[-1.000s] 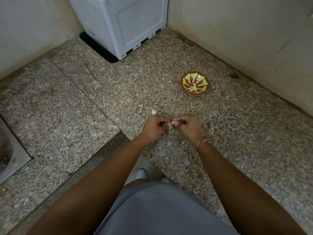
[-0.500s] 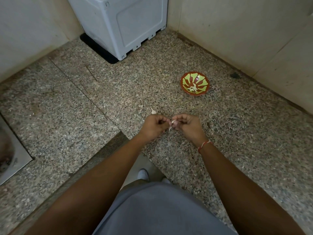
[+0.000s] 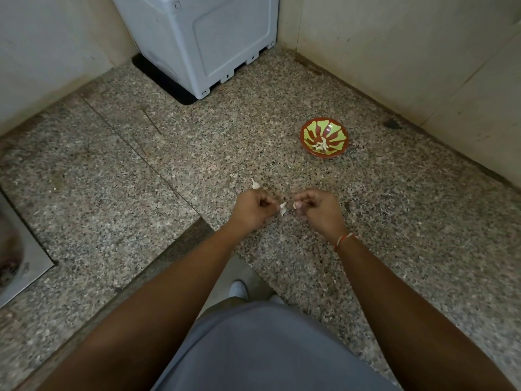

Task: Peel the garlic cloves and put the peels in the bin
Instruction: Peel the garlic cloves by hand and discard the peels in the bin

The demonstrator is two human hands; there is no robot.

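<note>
I'm seeing speckled granite counter (image 3: 423,221) filling most of view, seam running diagonally across left part. Pale tiled walls (image 3: 408,52) meeting at far corner. Grey plastic appliance (image 3: 214,38) sitting at far side on black mat (image 3: 160,80). Steel sink edge (image 3: 25,258) showing at left. Light looking dim, even.

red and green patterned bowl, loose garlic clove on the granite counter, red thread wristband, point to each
red and green patterned bowl (image 3: 307,130): head view, left inner rim
loose garlic clove (image 3: 255,185): head view, its body
red thread wristband (image 3: 344,239): head view, mid-strand
</note>
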